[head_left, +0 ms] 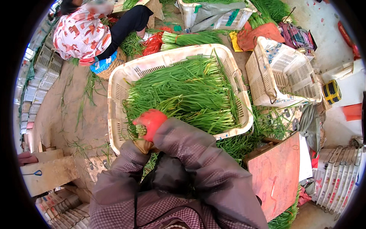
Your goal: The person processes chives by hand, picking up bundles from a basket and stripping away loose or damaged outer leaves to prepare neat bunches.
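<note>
My right hand (153,121), in a red glove, is closed around a bunch of green chives (141,130) at the near left corner of a big white plastic crate (183,49). The bunch's pale stem ends point toward the left. Just below it is my left hand (143,145) in a tan glove, close to the bunch and the crate's near rim. Its fingers are mostly hidden by the bunch and my right sleeve. Inside the crate, long green chives (179,89) lie in layered rows, with pale stem ends along the left and right sides.
Another person (85,32) sits at the far left beside a woven basket (114,65). An open white crate (284,72) stands to the right. Near me on the right is a reddish board (275,175), with loose chives (244,147) around it. A filled crate (217,17) stands beyond.
</note>
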### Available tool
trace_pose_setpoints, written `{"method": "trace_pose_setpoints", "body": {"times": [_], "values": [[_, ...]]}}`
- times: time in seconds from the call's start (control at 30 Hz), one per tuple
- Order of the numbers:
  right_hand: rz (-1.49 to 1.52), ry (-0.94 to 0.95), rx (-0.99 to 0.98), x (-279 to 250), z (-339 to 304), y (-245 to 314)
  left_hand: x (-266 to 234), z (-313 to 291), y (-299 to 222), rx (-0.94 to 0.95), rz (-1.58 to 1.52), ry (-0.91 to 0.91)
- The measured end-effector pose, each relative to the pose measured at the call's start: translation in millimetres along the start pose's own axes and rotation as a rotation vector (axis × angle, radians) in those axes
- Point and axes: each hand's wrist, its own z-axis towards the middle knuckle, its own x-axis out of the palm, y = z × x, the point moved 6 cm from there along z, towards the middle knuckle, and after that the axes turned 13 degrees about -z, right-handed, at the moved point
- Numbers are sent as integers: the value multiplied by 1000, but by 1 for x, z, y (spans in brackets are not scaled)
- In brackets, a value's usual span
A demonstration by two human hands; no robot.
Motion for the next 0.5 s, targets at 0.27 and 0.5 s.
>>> {"method": "trace_pose_setpoints", "body": {"times": [0.27,0.5], "values": [[798,-886,362,-176,-60,-13,-35,-24,-122,292,35,-201],[529,-1166,35,-275,-157,45,-41,-72,-199,455,-410,-342]]}}
